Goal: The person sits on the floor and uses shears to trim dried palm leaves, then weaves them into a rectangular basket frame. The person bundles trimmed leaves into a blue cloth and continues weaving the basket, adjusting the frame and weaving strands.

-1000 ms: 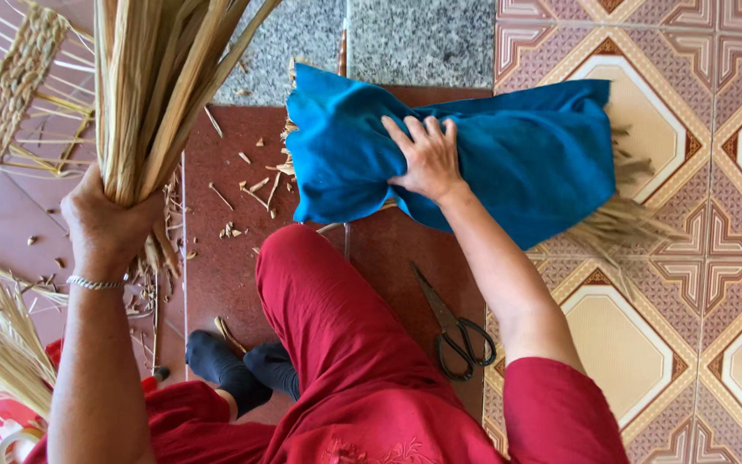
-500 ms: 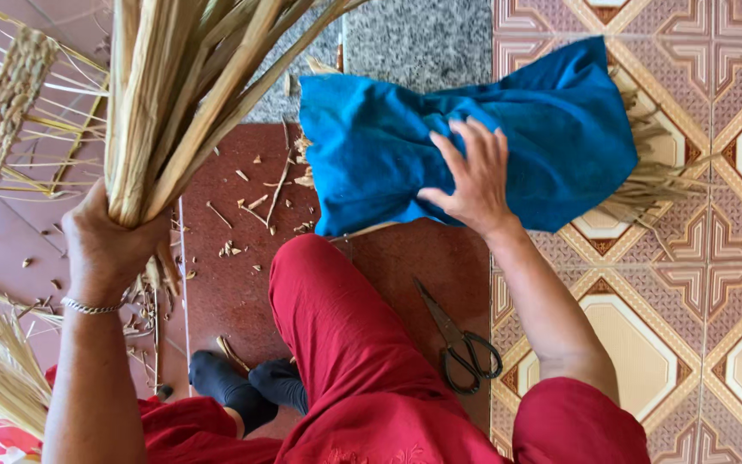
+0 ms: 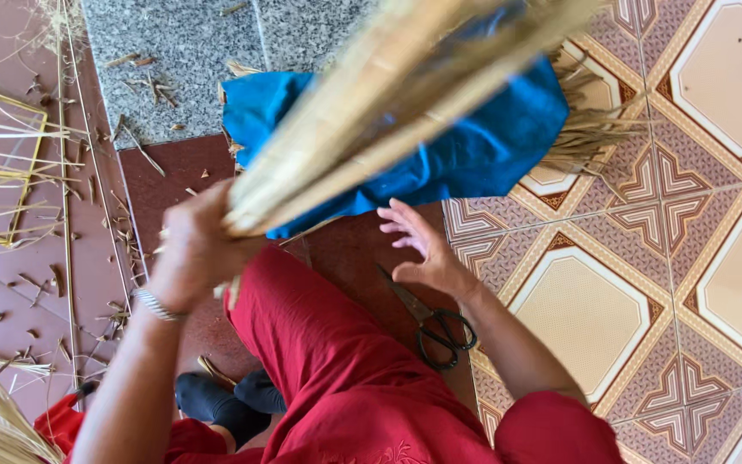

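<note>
Fingers of the left hand wrap tight around a bundle of dried reed strips, raised slantwise over the blue cloth bundle. Right hand hovers spread and empty, just below the cloth, near black scissors.

Tiled floor bears blue cloth bundle, black scissors, straw scraps.

Straw bundle: long pale stalks, gripped at lower end, slanting up to the right across cloth.
Blue cloth: rumpled, wrapped over straw on floor.
</note>
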